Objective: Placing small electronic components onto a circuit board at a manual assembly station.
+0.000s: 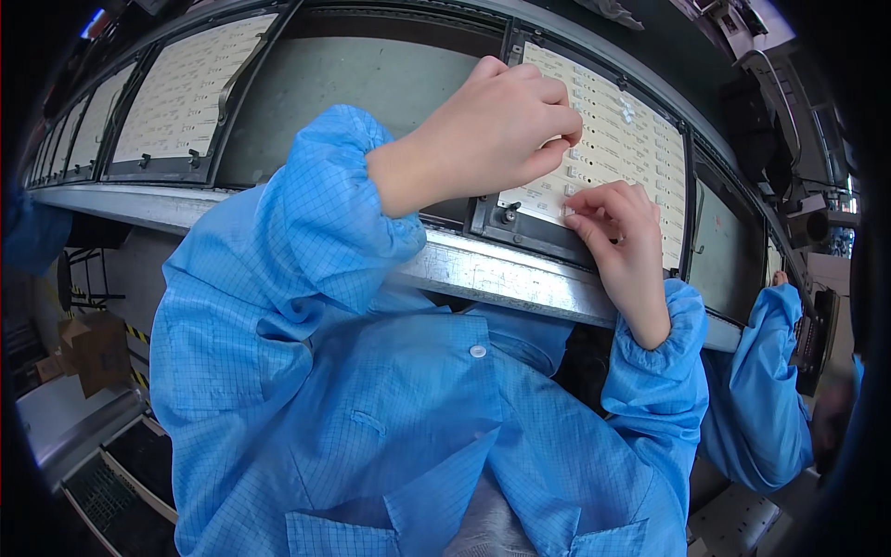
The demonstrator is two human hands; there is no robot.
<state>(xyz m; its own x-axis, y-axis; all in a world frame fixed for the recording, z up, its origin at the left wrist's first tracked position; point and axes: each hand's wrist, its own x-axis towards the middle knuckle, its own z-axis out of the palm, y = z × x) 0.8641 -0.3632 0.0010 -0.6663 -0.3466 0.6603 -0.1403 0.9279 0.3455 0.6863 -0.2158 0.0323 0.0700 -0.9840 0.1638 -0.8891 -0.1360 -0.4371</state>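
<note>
A cream circuit board panel (640,158), with rows of small white components and printed marks, lies in a dark carrier frame (529,239). My left hand (492,130) reaches over its left side, thumb and fingers pinched together; whatever they hold is hidden. Lower down, my right hand (624,223) is closed at the panel's near edge, its thumb and forefinger pinching a small white component (567,212). A few loose pale pieces (626,111) lie on the panel's far part.
The carrier sits on a line with a metal rail (473,274) along its near side. Another carrier with a cream panel (190,88) stands left, beyond a grey-green surface (348,88). At right, another person's blue sleeve (761,390) reaches to the line. A cardboard box (97,353) sits lower left.
</note>
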